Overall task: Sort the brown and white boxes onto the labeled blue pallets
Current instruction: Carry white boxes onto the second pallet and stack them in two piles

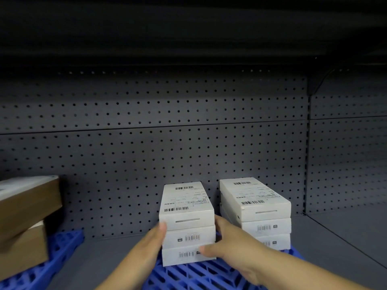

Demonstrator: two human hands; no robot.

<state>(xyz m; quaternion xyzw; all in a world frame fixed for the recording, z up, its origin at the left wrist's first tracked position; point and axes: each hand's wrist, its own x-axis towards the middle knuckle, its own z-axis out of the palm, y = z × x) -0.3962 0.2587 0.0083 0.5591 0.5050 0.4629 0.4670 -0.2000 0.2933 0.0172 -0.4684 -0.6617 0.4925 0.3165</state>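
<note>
A stack of three white boxes stands on a blue pallet in the middle of the shelf. My left hand presses against the stack's left side. My right hand holds its right side, thumb on the front of the lowest box. A second stack of three white boxes stands just to the right on the same pallet. At the far left, two brown boxes lie stacked on another blue pallet, the upper one askew.
A grey pegboard wall closes the back of the shelf bay. An upright divider separates a neighbouring bay on the right. A dark shelf overhangs above. Grey shelf floor shows between the two pallets.
</note>
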